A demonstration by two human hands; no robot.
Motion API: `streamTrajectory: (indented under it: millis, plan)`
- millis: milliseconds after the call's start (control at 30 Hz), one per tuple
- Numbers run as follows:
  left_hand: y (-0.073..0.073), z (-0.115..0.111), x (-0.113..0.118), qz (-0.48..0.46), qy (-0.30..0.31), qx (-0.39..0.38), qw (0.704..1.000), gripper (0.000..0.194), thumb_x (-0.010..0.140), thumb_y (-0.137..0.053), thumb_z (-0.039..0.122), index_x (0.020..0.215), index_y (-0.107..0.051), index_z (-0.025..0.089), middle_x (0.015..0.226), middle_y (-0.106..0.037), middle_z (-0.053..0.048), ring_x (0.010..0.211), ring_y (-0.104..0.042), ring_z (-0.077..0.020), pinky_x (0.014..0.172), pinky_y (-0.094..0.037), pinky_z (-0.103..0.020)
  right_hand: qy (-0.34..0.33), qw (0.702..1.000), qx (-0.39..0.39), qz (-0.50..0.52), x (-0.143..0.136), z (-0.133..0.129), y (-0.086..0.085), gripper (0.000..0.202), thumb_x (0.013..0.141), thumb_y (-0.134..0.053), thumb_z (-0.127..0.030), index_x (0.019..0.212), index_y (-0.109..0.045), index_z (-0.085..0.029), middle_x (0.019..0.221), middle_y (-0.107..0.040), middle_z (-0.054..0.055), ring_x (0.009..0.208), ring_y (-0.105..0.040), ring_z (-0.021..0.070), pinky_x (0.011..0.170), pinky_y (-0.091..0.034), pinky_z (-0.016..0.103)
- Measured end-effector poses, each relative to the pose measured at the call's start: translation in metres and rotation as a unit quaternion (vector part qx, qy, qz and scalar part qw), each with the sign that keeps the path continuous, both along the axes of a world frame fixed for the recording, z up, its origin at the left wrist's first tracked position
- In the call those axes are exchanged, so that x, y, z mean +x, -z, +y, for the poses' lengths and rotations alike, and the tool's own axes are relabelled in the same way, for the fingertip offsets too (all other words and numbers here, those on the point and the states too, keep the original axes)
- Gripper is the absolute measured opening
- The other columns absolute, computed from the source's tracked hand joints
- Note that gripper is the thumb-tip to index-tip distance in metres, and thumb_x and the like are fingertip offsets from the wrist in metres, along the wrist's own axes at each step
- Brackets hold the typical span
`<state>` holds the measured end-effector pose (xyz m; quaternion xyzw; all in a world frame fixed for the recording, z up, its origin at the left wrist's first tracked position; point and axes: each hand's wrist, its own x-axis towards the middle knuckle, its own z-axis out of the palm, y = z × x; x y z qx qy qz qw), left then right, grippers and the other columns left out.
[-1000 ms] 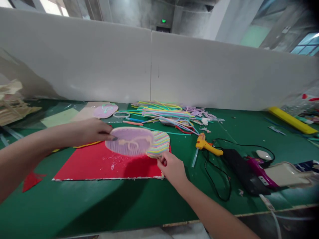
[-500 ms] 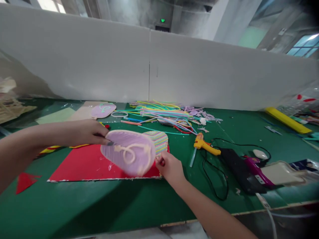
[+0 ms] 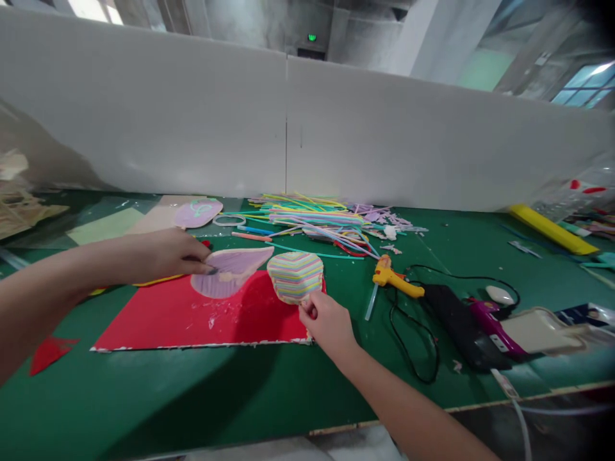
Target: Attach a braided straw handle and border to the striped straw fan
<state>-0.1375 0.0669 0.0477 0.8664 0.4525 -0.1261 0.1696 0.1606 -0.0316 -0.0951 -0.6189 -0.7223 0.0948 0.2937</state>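
My left hand (image 3: 180, 259) pinches the left end of a purple oval piece (image 3: 225, 276), which is bent, its right part lifted above the red board (image 3: 182, 320). Between the fingers of my right hand (image 3: 327, 317) is the lower edge of a striped, multicoloured rounded piece (image 3: 295, 275), held over the board's right end. The two pieces are apart, side by side. Small whitish marks show on the red surface.
A yellow glue gun (image 3: 396, 278) with a black cord lies right of my right hand. Coloured strips (image 3: 312, 214) are heaped behind. Another purple oval (image 3: 198, 212) is at back left; a black case (image 3: 464, 326) sits right.
The purple piece has turned and folded back leftward, so its pale looped strip no longer shows and the striped piece is uncovered. My hands have barely moved.
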Motion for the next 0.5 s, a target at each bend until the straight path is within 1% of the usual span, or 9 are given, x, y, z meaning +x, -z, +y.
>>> streamTrajectory:
  millis: [100,233,433,467,500]
  plan:
    - [0.0008,0.0035,-0.0015,-0.006,-0.001,-0.018,1.0,0.039,0.085,-0.046,0.048,0.064,-0.06,0.017,0.057,-0.051,0.0,0.052,-0.042,-0.0115,0.049,-0.026,-0.023,-0.001,1.0,-0.001,-0.006,0.0003,-0.0001,-0.0004,0.015,0.077,-0.051,-0.02,0.062,-0.046,-0.021,0.062,-0.055,-0.004,0.059,-0.05,0.0094,0.051,-0.027,0.02]
    - [0.0032,0.0045,-0.0006,-0.004,0.008,-0.015,1.0,0.04,0.085,-0.047,0.049,0.064,-0.059,0.018,0.057,-0.051,0.0,0.052,-0.041,-0.0109,0.05,-0.026,-0.023,0.002,1.0,-0.011,-0.002,0.0006,-0.0002,-0.001,0.014,0.077,-0.051,-0.02,0.063,-0.046,-0.021,0.065,-0.057,-0.004,0.062,-0.052,0.0099,0.052,-0.028,0.02]
    - [0.0022,0.0029,0.0049,0.016,0.01,-0.028,0.999,0.042,0.086,-0.044,0.052,0.069,-0.061,0.018,0.062,-0.054,0.0,0.056,-0.045,-0.0107,0.051,-0.029,-0.021,0.002,1.0,-0.016,-0.001,0.0009,-0.0007,-0.0031,0.015,0.075,-0.052,-0.021,0.062,-0.045,-0.021,0.063,-0.056,-0.004,0.06,-0.051,0.0096,0.05,-0.027,0.02]
    - [0.0029,0.0025,0.0049,0.019,0.018,-0.027,0.999,0.041,0.087,-0.043,0.05,0.069,-0.061,0.018,0.063,-0.055,0.001,0.057,-0.046,-0.0106,0.051,-0.029,-0.021,0.001,1.0,-0.016,0.001,0.0009,-0.0007,-0.0032,0.015,0.076,-0.052,-0.02,0.062,-0.046,-0.021,0.063,-0.056,-0.004,0.06,-0.051,0.0092,0.051,-0.027,0.02]
    - [0.0039,0.002,0.0048,0.014,0.023,-0.002,1.0,0.04,0.087,-0.044,0.049,0.069,-0.061,0.019,0.062,-0.055,0.001,0.056,-0.046,-0.0105,0.051,-0.029,-0.021,0.0,1.0,-0.015,0.003,0.001,-0.0008,-0.0032,0.015,0.076,-0.052,-0.021,0.062,-0.046,-0.021,0.063,-0.056,-0.004,0.06,-0.051,0.009,0.051,-0.028,0.019]
